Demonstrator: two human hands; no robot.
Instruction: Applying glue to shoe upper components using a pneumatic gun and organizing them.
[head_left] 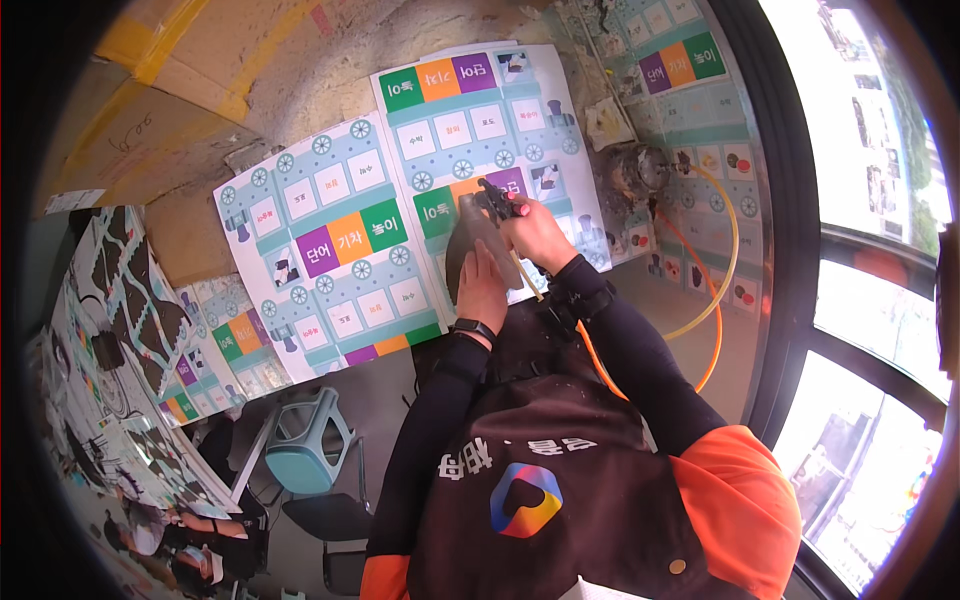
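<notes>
My right hand [538,236] is closed round a small black air gun [494,202], whose nozzle end points up and left. A thin yellowish hose [527,277] runs down from that hand. My left hand [482,287] holds a grey-brown tapered piece [470,238] by its lower part, fingers lying along it. The piece's pointed top reaches up beside the air gun; its exact kind I cannot make out. Both hands are over the printed sheets [432,205] with coloured blocks and train pictures. The palm side of each hand is hidden.
Yellow tubing [738,235] and an orange hose [716,340] loop at right near a round metal fitting [650,170]. Cardboard [180,75] lies at the far left. A blue-grey stool [305,440] and a black chair [325,520] stand lower left; people [195,560] sit beyond. Windows line the right.
</notes>
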